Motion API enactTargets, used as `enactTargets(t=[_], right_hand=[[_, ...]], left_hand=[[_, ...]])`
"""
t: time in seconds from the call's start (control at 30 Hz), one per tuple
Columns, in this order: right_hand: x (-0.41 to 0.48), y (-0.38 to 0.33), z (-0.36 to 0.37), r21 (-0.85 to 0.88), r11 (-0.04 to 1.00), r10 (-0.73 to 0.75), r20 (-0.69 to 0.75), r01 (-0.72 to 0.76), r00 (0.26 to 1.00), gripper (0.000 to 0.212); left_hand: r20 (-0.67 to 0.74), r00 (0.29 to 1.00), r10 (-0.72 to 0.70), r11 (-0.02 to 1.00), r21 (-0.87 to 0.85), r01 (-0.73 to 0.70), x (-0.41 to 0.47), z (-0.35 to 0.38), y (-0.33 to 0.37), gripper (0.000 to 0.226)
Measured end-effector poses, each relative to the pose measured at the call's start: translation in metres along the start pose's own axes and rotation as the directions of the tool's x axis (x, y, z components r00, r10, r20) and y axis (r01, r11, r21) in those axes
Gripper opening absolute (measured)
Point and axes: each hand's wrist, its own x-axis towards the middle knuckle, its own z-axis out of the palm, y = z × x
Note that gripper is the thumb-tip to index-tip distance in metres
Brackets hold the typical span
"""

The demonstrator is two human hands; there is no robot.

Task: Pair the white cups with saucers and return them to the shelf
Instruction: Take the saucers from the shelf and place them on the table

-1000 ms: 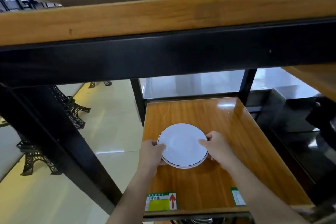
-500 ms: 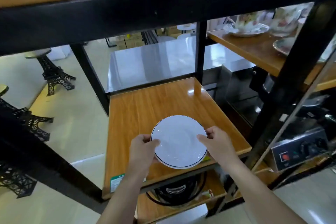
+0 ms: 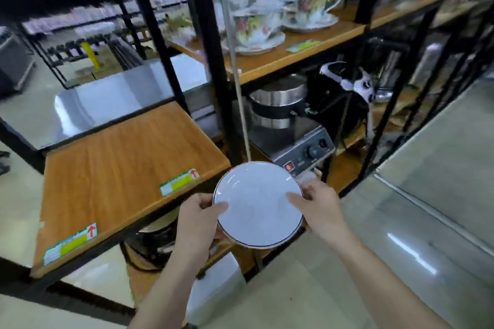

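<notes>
The left hand [image 3: 196, 218] and the right hand [image 3: 319, 208] both grip a white saucer [image 3: 258, 205] by its sides, thumbs on top. The saucer has a thin dark rim. It is up in the air, just past the front right corner of the wooden shelf [image 3: 120, 168]. That shelf has nothing on top but price tags at its front edge. Flowery cups [image 3: 256, 24] sit on a higher shelf, well apart.

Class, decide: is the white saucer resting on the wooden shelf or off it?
Off it: both hands hold the white saucer in the air, past the wooden shelf front edge.
</notes>
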Motion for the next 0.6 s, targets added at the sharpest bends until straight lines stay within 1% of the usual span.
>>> enactTargets(t=[0.07,0.13,0.23,0.3,0.37,0.47,0.53,0.6], right_hand=[[-0.016,0.019,-0.039,0.038,0.999,0.036,-0.058,-0.033,0.998,0.009],[-0.036,0.035,-0.08,0.116,0.989,0.101,-0.098,-0.089,0.99,0.006],[-0.066,0.059,-0.141,0.157,0.978,0.163,-0.172,-0.136,0.972,0.009],[-0.088,0.074,-0.178,0.18,0.972,0.195,-0.256,-0.152,0.947,0.004],[-0.108,0.089,-0.213,0.21,0.962,0.241,-0.349,-0.175,0.906,0.006],[-0.141,0.111,-0.261,0.253,0.949,0.29,-0.469,-0.187,0.834,0.006],[-0.162,0.125,-0.29,0.28,0.94,0.32,-0.531,-0.194,0.785,0.011],[-0.18,0.139,-0.318,0.321,0.926,0.361,-0.606,-0.198,0.709,0.006]], left_hand=[[0.038,0.999,0.021,0.999,0.031,-0.022,-0.021,0.037,0.0,0.011],[0.097,0.994,0.052,0.997,0.057,-0.058,-0.042,0.073,-0.001,0.011],[0.216,0.974,0.073,0.996,0.036,-0.083,-0.073,0.129,-0.003,0.002],[0.311,0.947,0.082,0.995,0.025,-0.095,-0.094,0.166,-0.003,0.007],[0.421,0.902,0.1,0.993,0.019,-0.119,-0.113,0.202,-0.003,0.011],[0.554,0.823,0.121,0.985,0.038,-0.171,-0.142,0.255,-0.001,0.006],[0.642,0.756,0.125,0.981,0.035,-0.192,-0.161,0.291,0.0,0.008],[0.722,0.682,0.118,0.977,0.039,-0.211,-0.181,0.326,0.003,0.009]])
